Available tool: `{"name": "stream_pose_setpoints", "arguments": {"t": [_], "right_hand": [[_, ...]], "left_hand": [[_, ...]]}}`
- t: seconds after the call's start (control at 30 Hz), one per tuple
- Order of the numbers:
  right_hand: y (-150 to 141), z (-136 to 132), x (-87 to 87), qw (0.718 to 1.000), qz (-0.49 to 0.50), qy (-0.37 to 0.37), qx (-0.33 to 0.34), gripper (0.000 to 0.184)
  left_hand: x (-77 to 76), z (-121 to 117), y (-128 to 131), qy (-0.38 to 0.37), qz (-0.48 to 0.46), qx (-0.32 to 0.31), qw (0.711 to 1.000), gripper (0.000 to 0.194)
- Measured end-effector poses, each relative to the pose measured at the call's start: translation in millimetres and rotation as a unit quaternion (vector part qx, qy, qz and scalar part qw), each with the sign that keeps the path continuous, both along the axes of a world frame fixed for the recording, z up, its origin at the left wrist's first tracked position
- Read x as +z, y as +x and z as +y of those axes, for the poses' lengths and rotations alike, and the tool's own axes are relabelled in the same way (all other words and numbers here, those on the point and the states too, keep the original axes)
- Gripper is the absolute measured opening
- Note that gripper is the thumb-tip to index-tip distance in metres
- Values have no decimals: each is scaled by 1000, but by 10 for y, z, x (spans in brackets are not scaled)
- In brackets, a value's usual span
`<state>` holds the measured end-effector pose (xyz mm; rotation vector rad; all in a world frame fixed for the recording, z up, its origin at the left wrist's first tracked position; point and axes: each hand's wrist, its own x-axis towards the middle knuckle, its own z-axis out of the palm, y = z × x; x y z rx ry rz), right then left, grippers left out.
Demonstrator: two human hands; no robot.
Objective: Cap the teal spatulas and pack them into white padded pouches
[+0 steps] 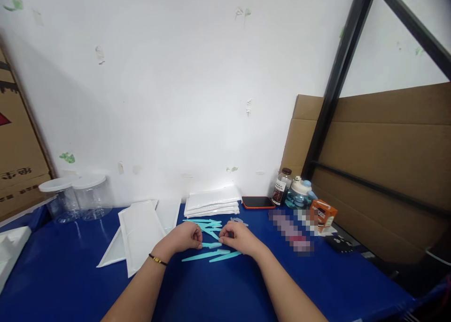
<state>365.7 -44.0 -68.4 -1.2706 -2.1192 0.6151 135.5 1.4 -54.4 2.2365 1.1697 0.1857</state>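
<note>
My left hand (186, 238) and my right hand (238, 238) meet over the blue table (70, 275), fingers curled. Between them they pinch a small turquoise plastic piece (211, 245), one hand at each end. Several more turquoise plastic sticks (207, 226) lie in a loose pile just beyond the hands, and two long ones (214, 255) lie just in front of them. A dark bracelet with a gold clasp (157, 260) sits on my left wrist.
White padded envelopes (141, 232) lie left of the hands, with a stack of them (213, 201) behind. Two clear lidded jars (75, 197) stand at back left. A phone (258, 202), bottles (282, 186), and an orange box (323, 214) stand at right, before cardboard and a black frame.
</note>
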Motion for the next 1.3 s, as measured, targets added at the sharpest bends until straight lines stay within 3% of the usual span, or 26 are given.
{"name": "stream_pose_setpoints", "arguments": {"t": [0.23, 0.4, 0.5, 0.6, 0.7, 0.83, 0.97, 1.07, 1.2, 1.3], "right_hand": [[173, 50, 60, 999, 16, 29, -13, 18], [519, 181, 3, 989, -8, 29, -145, 18], [548, 186, -5, 983, -30, 37, -179, 13], [407, 94, 50, 990, -10, 45, -134, 15], [214, -21, 84, 999, -17, -5, -26, 19], [51, -78, 28, 996, -54, -46, 47, 20], [63, -43, -7, 996, -54, -62, 36, 11], [172, -7, 40, 998, -51, -35, 4, 8], [275, 12, 118, 998, 0, 3, -65, 11], [205, -4, 114, 999, 30, -24, -39, 22]], "left_hand": [[74, -4, 105, 99, -22, 27, 995, 20], [35, 85, -1, 137, 8, 95, 986, 14], [3, 100, 6, 158, 0, 109, 981, 18], [42, 32, 43, 141, -33, 92, 985, 27], [76, -74, 78, 56, -25, 11, 998, 37], [20, -151, 129, -3, 28, -31, 999, 26], [-5, -123, 153, 12, 37, -20, 999, 18], [54, -72, 117, 61, 40, 8, 997, 14], [135, -35, 71, 115, 20, 43, 992, 16], [157, -57, 114, 131, 3, 35, 991, 17]]}}
